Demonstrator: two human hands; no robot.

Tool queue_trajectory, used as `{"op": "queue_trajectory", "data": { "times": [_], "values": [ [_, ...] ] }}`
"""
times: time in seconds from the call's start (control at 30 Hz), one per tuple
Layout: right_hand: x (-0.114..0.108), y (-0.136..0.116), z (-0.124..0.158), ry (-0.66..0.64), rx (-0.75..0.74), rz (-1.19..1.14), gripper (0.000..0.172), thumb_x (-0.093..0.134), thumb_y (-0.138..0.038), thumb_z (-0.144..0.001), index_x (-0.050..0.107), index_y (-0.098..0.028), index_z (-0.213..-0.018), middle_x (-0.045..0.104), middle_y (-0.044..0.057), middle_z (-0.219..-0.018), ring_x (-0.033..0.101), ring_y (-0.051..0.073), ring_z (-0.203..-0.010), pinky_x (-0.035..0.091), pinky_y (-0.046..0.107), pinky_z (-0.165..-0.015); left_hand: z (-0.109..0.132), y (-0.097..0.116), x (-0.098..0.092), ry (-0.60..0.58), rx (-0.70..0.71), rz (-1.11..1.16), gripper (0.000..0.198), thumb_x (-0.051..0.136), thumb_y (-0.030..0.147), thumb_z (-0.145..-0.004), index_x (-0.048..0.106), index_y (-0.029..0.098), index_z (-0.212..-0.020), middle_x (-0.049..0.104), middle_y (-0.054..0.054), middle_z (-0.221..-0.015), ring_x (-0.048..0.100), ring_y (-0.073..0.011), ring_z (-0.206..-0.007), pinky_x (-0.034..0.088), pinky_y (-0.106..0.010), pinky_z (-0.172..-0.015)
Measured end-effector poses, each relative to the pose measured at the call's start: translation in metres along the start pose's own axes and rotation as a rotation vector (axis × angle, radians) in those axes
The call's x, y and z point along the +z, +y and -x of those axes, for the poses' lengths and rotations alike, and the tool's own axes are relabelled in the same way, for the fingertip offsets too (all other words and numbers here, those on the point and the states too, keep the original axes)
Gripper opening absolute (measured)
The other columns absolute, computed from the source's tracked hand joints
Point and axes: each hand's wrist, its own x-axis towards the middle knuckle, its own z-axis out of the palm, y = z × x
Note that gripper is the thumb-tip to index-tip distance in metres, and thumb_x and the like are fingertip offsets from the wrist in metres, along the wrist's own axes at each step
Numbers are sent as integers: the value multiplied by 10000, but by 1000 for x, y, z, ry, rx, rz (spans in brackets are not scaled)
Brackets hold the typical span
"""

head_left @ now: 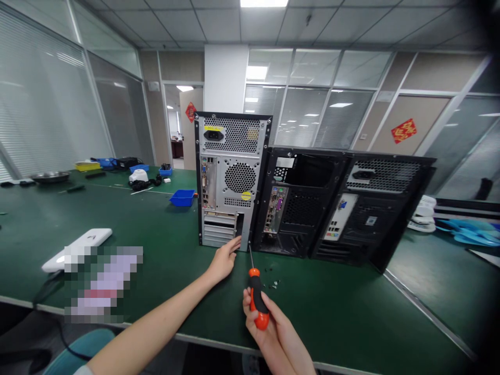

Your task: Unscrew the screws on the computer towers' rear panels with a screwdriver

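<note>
My right hand [263,317] grips an orange and black screwdriver [255,291]. Its shaft points up and away, and the tip meets the lower right rear edge of a tall computer case [232,203]. Against the bottom of that case's silver back panel rests my left hand [224,260], fingers closed together beside an open slot; what they pinch, if anything, is hidden. Several small screws [275,284] lie on the green table [164,281], right of the screwdriver.
Two black computer cases, a middle one [299,208] and a right one [371,213], stand beside the tall case. A blue tray [182,198] sits behind on the left. A white device [78,249] and a blurred-out object [107,284] lie at left.
</note>
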Motion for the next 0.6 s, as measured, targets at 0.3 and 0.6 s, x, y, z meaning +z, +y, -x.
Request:
{"op": "queue_trajectory", "data": {
  "times": [0.3, 0.6],
  "values": [
    [-2, 0, -3, -8, 53, -8, 197, 487, -171, -902, 630, -35, -913, 684, 111, -821, 627, 129, -709, 479, 188, -521, 1, 3, 1, 12, -14, -14, 686, 367, -113, -708, 488, 169, -1322, 535, -110, -1370, 552, -182, -1221, 361, -431, -1117],
    [-18, 1, -12, -174, 44, 104, 511, 875, -249, -515, 707, -103, -975, 684, 44, -740, 601, 120, -693, 468, 190, -567, 2, 7, 1, 7, -14, -15, 683, 361, -111, -706, 486, 157, -1321, 532, -111, -1374, 540, -173, -1235, 348, -420, -1126]
  ]
}}
